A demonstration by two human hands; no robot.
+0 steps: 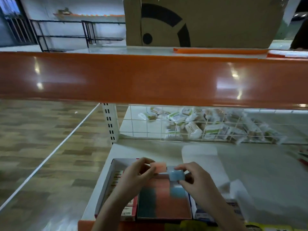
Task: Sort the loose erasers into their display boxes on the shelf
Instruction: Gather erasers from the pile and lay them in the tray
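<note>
My left hand (135, 175) pinches a pink eraser (159, 167) above the middle display box (164, 197), which holds rows of green, pink and blue erasers. Close beside it, my right hand (194, 179) pinches a blue eraser (176, 175) over the box's far right corner. The two erasers nearly touch. A white display box (115, 179) with printed erasers stands to the left, partly hidden by my left forearm. The whole view is blurred.
An orange shelf edge (150, 79) hangs overhead with a cardboard carton (208, 22) on it. Behind a white wire divider (166, 124) lies a heap of wrapped erasers (208, 125). White open boxes (233, 189) stand at right. Wooden floor (41, 147) lies left.
</note>
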